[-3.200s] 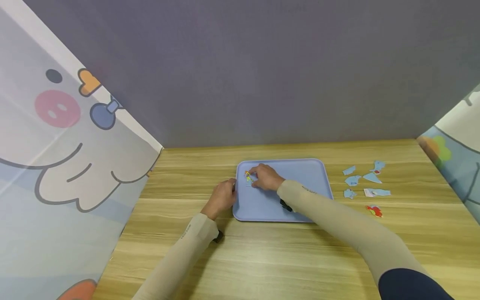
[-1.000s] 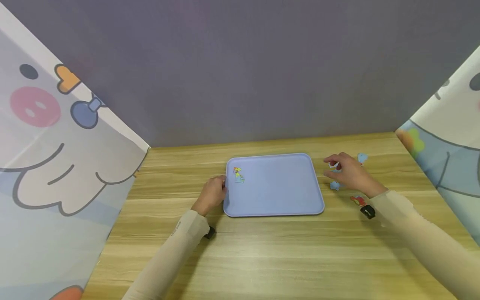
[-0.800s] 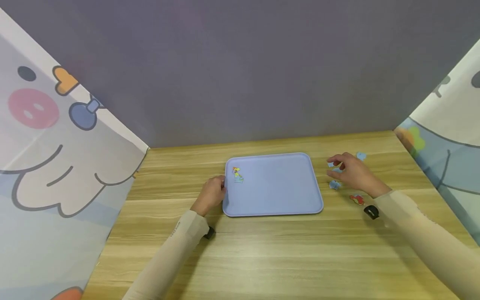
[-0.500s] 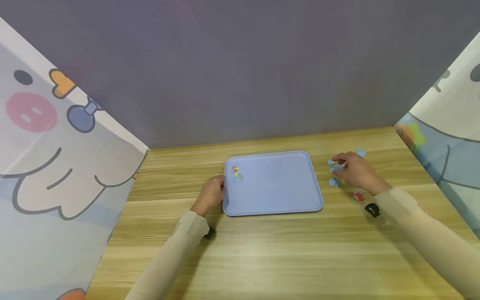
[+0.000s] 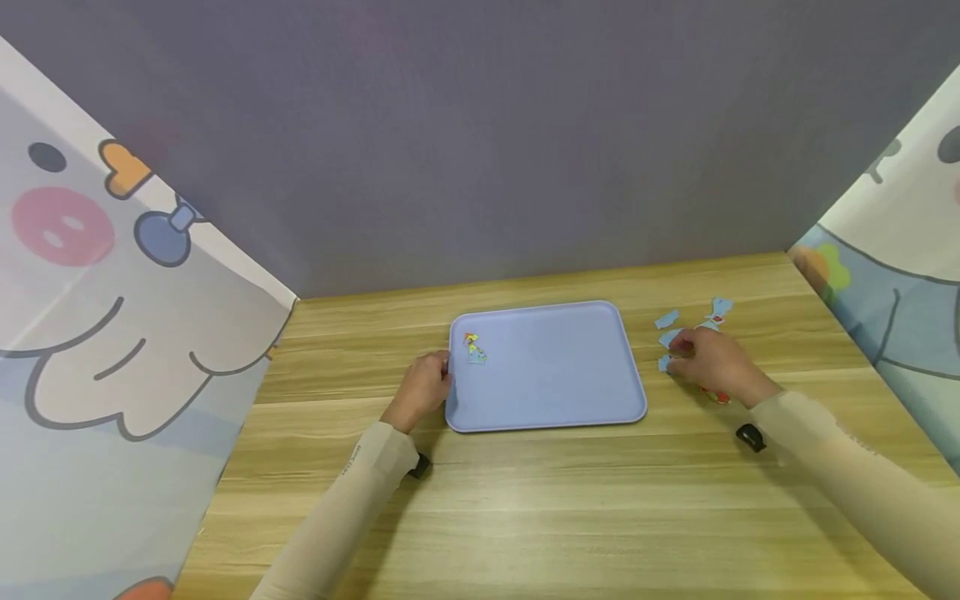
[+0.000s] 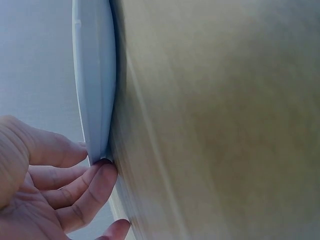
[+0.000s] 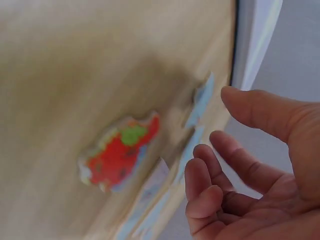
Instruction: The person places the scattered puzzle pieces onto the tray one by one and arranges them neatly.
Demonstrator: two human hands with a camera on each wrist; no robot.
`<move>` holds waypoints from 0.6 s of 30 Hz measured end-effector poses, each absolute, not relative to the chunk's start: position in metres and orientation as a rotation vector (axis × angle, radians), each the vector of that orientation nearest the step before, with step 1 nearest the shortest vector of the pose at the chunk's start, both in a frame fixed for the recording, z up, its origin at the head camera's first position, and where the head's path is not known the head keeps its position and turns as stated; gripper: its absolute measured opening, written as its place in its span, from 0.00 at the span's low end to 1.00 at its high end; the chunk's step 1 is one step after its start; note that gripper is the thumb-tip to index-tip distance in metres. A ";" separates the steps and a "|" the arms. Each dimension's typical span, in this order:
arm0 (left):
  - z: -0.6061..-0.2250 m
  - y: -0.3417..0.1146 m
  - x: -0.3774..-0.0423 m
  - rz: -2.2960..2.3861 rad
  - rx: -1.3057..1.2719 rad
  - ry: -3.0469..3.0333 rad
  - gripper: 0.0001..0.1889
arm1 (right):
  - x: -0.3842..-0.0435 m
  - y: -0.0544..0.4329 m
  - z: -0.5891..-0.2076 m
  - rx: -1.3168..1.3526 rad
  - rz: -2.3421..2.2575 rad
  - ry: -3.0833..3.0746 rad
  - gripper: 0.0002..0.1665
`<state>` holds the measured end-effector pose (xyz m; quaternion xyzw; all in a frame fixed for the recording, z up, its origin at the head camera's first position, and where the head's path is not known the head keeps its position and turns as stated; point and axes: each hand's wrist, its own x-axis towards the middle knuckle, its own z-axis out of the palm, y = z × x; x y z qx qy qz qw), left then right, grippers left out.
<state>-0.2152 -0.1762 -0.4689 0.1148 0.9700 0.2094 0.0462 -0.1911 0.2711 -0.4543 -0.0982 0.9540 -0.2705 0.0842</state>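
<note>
The right hand [image 5: 716,364] is shifting nearer: a moment ago its fingers were covering part of the blue strip [image 5: 667,318] and its neighbours, and now they are reaching beside the small blue piece [image 5: 664,364]. That is leaving the strip and the red-marked piece [image 5: 722,307] showing more plainly, and it seems to mean that the choice is moving from the far pieces to a nearer one. In the right wrist view its thumb and fingers are standing apart, apparently holding nothing; whether they are touching the small blue piece I cannot tell. The red piece [image 7: 117,157] is lying on the bench [image 5: 480,517], partly hidden by the hand in the head view.

The left hand [image 5: 420,390] is staying put, its thumb and fingers pinching the tray [image 5: 547,367] at its left rim. A yellow-and-blue cluster [image 5: 474,350] is lying unchanged on the tray, near that rim.
</note>
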 end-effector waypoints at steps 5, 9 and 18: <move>-0.469 -0.176 -0.215 0.651 0.365 2.967 0.08 | -0.188 0.271 -0.461 -0.265 -0.773 2.874 0.24; -0.469 -0.176 -0.215 0.655 0.370 2.971 0.08 | -0.186 0.270 -0.465 -0.242 -0.787 2.892 0.21; -0.468 -0.175 -0.214 0.649 0.369 2.972 0.09 | -0.187 0.266 -0.467 -0.279 -0.782 2.943 0.12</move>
